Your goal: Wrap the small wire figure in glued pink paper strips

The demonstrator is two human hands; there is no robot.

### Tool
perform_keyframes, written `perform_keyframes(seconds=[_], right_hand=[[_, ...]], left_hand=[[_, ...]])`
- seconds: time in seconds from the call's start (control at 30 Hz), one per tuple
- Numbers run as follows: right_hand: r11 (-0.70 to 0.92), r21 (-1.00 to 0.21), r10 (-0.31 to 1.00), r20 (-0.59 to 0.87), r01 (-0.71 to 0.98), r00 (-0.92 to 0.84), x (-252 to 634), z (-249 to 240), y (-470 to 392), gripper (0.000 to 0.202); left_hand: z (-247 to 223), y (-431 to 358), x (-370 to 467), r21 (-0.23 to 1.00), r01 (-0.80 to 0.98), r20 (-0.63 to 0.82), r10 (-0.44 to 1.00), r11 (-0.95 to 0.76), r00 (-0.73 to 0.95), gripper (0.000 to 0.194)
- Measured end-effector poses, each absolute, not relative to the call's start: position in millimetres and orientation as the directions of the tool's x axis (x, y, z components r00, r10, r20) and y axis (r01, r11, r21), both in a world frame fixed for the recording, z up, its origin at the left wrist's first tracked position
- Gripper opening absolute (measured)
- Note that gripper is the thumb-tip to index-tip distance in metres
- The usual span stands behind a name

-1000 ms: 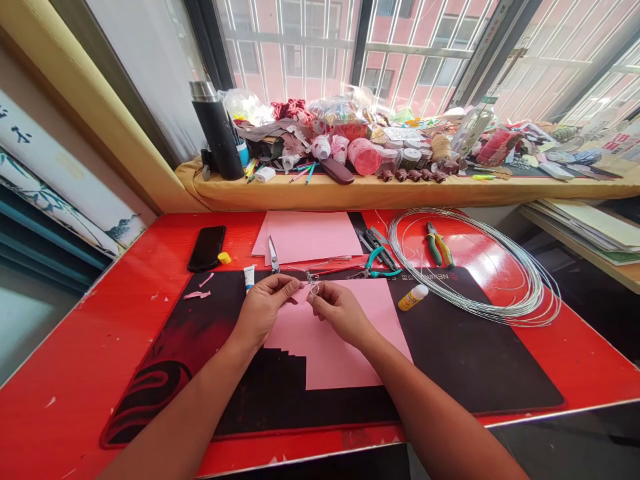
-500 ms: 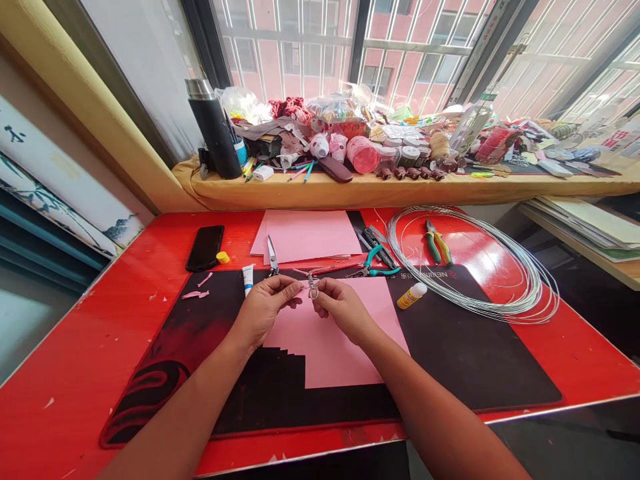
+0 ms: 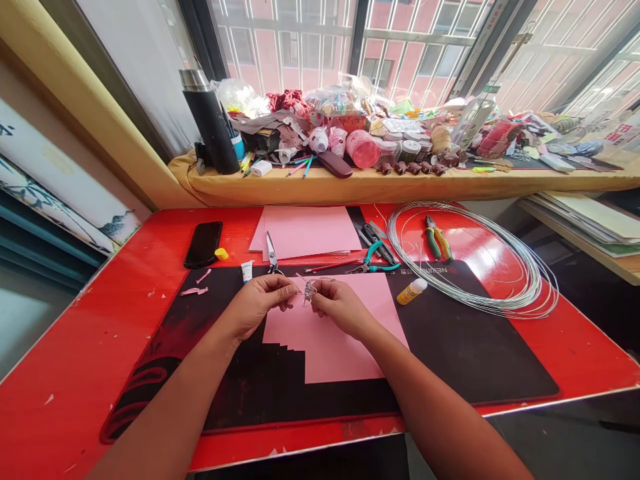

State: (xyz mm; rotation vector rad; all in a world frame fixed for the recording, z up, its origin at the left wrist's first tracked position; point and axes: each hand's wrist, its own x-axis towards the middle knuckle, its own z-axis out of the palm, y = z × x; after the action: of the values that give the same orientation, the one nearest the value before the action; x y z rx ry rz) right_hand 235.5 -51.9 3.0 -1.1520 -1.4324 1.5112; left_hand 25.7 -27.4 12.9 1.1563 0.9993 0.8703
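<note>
A small twisted wire piece (image 3: 307, 292) with loops is held between both hands above a pink sheet (image 3: 345, 340). My left hand (image 3: 267, 299) pinches its left side, thumb against the fingers. On the other side, my right hand (image 3: 336, 301) grips it with thumb and forefinger. The pink sheet has a stepped lower left edge and lies on a black mat (image 3: 460, 347). Just behind my left hand are scissors (image 3: 271, 252) and a small white tube (image 3: 247, 271).
Behind the hands lie teal-handled pliers (image 3: 373, 259), a cutter (image 3: 377, 241) and stacked pink paper (image 3: 313, 230). To the right are a glue stick (image 3: 412, 291), a wire coil (image 3: 525, 293) and green-yellow pliers (image 3: 439, 240). A phone (image 3: 203, 245) rests at the left.
The wire piece has turned and its loops now sit differently between my fingers. My left hand has shifted slightly left. The whole view has moved a little.
</note>
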Motion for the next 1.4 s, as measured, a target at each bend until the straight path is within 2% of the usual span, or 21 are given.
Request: perform_keyframes(seconds=[0.23, 0.43, 0.77, 1.03, 1.4], right_hand=[[-0.112, -0.993, 0.942, -0.121, 0.048, -0.312, 234.6, 0.7, -51.9, 0.017], [-0.124, -0.992, 0.938, -0.126, 0.026, -0.322, 235.1, 3.2, -51.5, 0.015], [-0.198, -0.963, 0.959, -0.152, -0.18, -0.241, 227.1, -4.4, -54.0, 0.026], [-0.186, -0.957, 0.972, -0.146, -0.224, -0.183, 221.0, -5.1, -56.0, 0.033], [-0.143, -0.965, 0.979, -0.106, -0.221, -0.172, 219.8, -5.5, -57.1, 0.03]], left_hand=[[9.1, -25.6, 23.7, 0.988, 0.011, -0.148, 0.925, 0.153, 0.351, 0.031], [8.9, -25.3, 26.4, 0.985, -0.009, -0.162, 0.938, 0.173, 0.306, 0.036], [5.2, -25.7, 35.9, 0.947, -0.283, -0.146, 0.988, 0.152, 0.043, 0.04], [-6.5, -32.8, 48.1, 0.964, -0.242, -0.116, 0.993, 0.113, 0.002, 0.043], [-8.6, -36.9, 55.3, 0.974, -0.213, -0.072, 0.997, 0.078, 0.038, 0.037]])
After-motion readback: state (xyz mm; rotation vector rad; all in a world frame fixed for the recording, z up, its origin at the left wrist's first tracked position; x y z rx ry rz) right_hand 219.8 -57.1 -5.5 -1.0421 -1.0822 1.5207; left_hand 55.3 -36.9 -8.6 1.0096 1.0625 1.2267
